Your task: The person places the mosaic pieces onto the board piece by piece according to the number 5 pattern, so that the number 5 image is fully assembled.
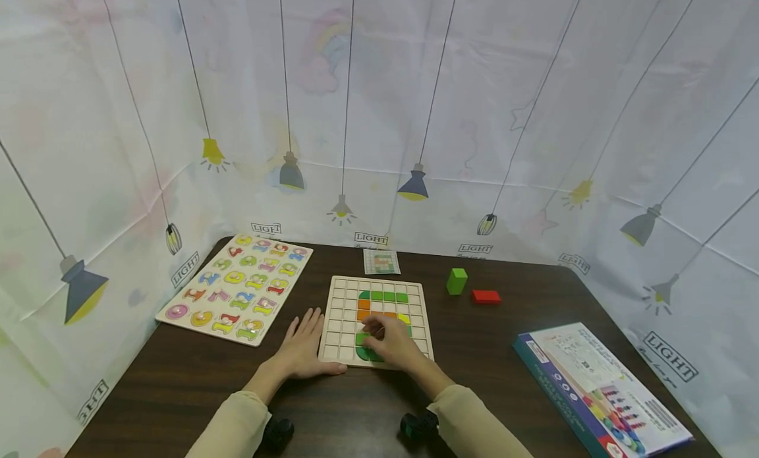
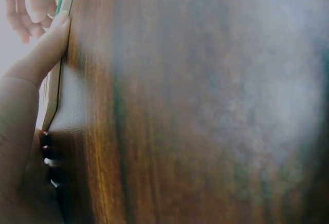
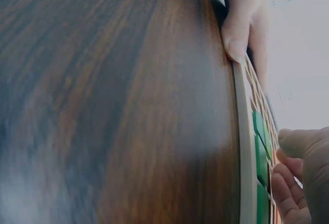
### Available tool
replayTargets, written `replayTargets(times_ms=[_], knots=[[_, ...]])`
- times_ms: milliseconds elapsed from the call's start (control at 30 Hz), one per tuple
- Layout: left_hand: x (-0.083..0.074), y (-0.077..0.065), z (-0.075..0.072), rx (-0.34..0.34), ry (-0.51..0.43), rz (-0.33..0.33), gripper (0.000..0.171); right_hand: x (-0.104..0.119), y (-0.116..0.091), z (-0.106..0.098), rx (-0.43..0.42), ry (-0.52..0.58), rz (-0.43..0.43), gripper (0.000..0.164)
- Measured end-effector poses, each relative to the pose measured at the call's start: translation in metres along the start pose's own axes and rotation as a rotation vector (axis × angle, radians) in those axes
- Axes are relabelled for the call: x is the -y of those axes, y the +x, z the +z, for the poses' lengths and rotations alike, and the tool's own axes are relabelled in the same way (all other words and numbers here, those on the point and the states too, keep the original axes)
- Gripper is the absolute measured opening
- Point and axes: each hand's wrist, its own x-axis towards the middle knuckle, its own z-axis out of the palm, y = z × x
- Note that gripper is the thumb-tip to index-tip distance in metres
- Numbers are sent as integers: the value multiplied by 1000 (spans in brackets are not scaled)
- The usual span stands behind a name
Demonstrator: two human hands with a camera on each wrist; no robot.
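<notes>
A wooden grid board (image 1: 340, 313) lies on the table with green, orange and yellow blocks in its squares. My left hand (image 1: 302, 349) rests along its lower left corner, fingers straight and spread, the thumb reaching along the near edge. In the left wrist view the left thumb (image 2: 51, 44) touches the board's side. My right hand (image 1: 391, 339) is over the board's middle, fingers bent, above the green blocks (image 1: 369, 354). The right wrist view has its thumb (image 3: 298, 142) and fingertips close together beside the green pieces (image 3: 261, 157); whether a block is between them is hidden.
A small pattern card (image 1: 381, 261) lies behind the board. To the right are a green block (image 1: 456, 281), standing, and a red block (image 1: 486, 296), lying flat. A number puzzle board (image 1: 234, 288) is at left, a flat box (image 1: 605, 385) at right. White curtain surrounds the table.
</notes>
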Motion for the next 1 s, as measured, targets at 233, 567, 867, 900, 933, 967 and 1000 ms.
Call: replayTargets(times_ms=[233, 567, 867, 900, 933, 967, 1000], knots=[[1, 0, -2, 10, 3, -14, 120, -5, -7, -23, -102, 11, 55, 23], [7, 1, 0, 1, -27, 6, 119, -32, -35, -61, -217, -70, 176, 24], [16, -1, 0, 1, -13, -24, 119, -50, -62, -85, -236, -103, 265, 25], [17, -2, 0, -1, -13, -25, 119, -52, -64, -86, -237, -105, 266, 25], [17, -2, -1, 0, -12, -27, 119, -53, -66, -87, -239, -110, 270, 26], [18, -3, -2, 0, -10, -29, 119, -55, -68, -87, -241, -113, 271, 26], [18, -4, -2, -3, -10, -28, 119, -56, -69, -88, -243, -115, 273, 26]])
